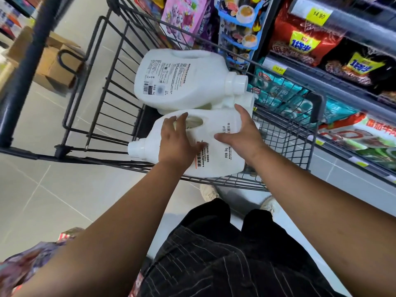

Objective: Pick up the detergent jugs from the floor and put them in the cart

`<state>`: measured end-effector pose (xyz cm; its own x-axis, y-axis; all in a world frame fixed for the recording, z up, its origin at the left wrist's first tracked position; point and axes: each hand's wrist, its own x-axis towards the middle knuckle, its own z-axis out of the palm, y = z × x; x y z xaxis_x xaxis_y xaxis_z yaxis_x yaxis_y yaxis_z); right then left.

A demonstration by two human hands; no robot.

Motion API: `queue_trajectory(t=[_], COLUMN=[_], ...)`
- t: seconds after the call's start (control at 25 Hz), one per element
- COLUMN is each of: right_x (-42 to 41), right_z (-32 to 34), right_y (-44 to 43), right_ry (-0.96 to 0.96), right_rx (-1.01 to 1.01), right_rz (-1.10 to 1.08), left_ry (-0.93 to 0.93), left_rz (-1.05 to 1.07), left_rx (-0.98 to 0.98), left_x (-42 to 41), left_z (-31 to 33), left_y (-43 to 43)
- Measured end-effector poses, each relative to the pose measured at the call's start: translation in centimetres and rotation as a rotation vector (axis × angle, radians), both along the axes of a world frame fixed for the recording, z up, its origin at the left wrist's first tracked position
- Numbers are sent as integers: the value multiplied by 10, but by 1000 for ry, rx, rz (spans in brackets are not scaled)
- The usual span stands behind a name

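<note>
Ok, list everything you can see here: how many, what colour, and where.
cart: one, black wire, centre
near jug: one, white, on its side at the cart's near end, cap pointing left
far jug: one, white, on its side behind it, cap pointing right
third jug: one, white, mostly hidden under the far jug
cardboard boxes: a few, brown, floor at far left
snack packs: many, red, green and other colours, shelves on the right
price tags: several, yellow, shelf edges
floor: pale tiles
shoes: two, white, below the cart
left hand: flat on the near jug
right hand: spread on the near jug
</note>
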<state>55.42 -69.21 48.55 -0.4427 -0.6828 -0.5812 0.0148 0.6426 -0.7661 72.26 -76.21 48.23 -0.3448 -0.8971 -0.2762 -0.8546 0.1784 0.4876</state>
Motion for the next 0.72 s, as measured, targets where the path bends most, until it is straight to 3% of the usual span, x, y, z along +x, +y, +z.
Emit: queue_trajectory(t=[0.2,0.36,0.52,0.72], right_x=[5,8,14,19], right_z=[2,-3,-9,-21], right_y=[-1,-2,4,15], right_ry=[62,82,239,387], right_rx=[-4,-12,66,114], right_rz=[4,7,198,351], left_ry=[-65,-248,-455,-499], left_rz=[-84,-203,-503,-622], left_rx=[23,-21,31,-42], left_x=[10,26,52,60], left_z=[-2,-5,-2,-2], left_y=[-5,-15,-23,-34])
